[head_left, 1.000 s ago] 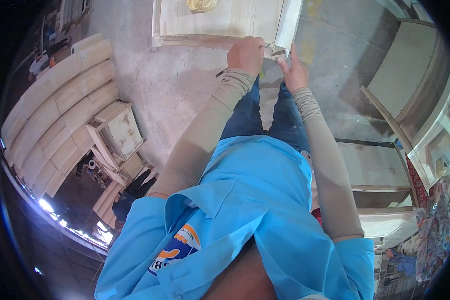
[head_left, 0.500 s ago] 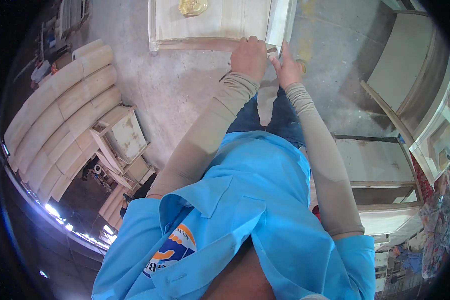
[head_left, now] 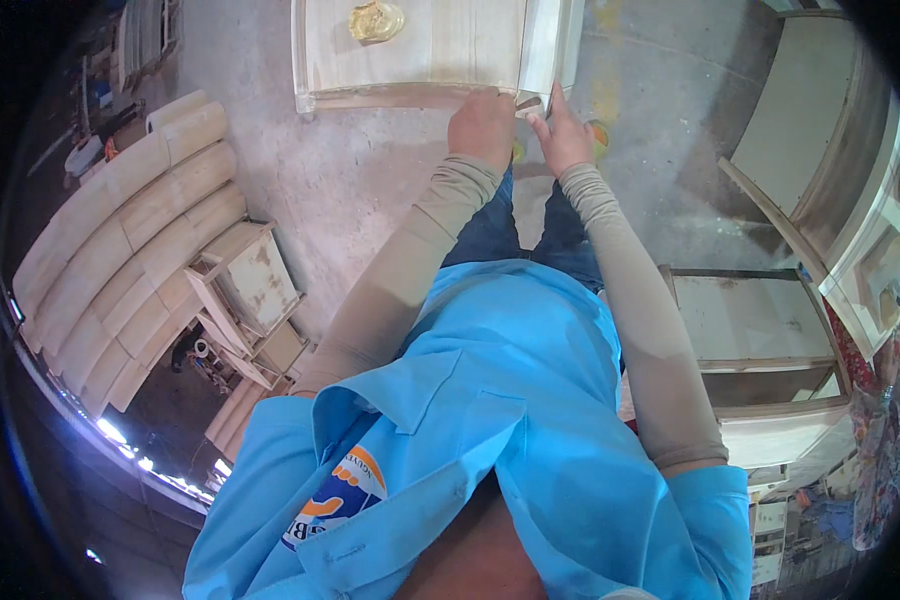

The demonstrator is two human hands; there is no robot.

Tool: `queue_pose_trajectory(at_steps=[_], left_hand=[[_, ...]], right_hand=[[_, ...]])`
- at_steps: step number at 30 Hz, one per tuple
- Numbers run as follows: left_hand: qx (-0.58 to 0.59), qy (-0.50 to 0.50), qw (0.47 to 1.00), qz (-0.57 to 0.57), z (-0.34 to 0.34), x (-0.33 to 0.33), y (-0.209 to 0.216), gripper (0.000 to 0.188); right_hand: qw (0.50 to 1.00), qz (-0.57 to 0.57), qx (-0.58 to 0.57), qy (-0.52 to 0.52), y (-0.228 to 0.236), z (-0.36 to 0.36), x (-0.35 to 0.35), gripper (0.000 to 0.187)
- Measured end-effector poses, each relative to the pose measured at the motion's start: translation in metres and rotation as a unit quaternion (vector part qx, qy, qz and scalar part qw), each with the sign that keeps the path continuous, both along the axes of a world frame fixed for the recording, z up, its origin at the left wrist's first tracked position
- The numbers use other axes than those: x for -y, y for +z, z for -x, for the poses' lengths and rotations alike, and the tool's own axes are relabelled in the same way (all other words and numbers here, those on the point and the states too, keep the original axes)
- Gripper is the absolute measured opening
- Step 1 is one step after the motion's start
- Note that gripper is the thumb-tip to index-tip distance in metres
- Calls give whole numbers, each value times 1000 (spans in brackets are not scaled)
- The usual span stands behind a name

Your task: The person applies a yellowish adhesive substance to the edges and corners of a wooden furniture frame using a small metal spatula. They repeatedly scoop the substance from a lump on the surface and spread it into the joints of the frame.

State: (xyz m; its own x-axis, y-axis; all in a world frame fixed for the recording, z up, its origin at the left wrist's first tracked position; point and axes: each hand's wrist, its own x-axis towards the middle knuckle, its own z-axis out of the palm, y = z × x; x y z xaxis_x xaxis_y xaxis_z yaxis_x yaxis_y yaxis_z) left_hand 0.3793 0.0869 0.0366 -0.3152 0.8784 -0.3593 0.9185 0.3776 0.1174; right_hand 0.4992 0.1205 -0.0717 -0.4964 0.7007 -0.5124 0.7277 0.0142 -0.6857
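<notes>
A pale wooden furniture piece [head_left: 450,55] with a curved near edge stands in front of me. Its right side has a lighter upright strip [head_left: 548,45]. My left hand [head_left: 482,130] is closed at the near edge, close to the right corner. From its fingers sticks out the small brownish end of a flat tool [head_left: 529,103], whose kind I cannot make out. My right hand [head_left: 564,138] is at the corner, forefinger stretched along the strip's outer side and thumb apart, towards the tool. A yellowish lump of paste [head_left: 375,21] in clear wrapping lies on top of the piece.
Curved wooden panels [head_left: 140,230] are stacked at the left beside a small wooden cabinet [head_left: 255,275]. To the right stand an open wooden cabinet [head_left: 760,320] and a large curved piece [head_left: 800,110]. Grey concrete floor [head_left: 380,160] lies around my feet.
My view has shifted slightly. The left hand has moved a little left and down, and a thin dark piece beside its wrist no longer shows. The right hand stays at the corner.
</notes>
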Motion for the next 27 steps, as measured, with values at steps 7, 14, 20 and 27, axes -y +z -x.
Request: queue_pose_trajectory(at_steps=[7,14,20,27], left_hand=[[18,2,999,47,15,5,10,25],[30,19,999,-35,18,3,5,24],[66,34,996,-58,19,10,5,23],[136,43,984,-102,50,25,5,20]], right_hand=[[1000,-3,20,8,4,0,-1,77],[1000,-18,3,3,2,-1,0,78],[1000,-7,-14,-9,-5,-6,0,79],[993,69,-83,-44,-7,-12,-5,72]])
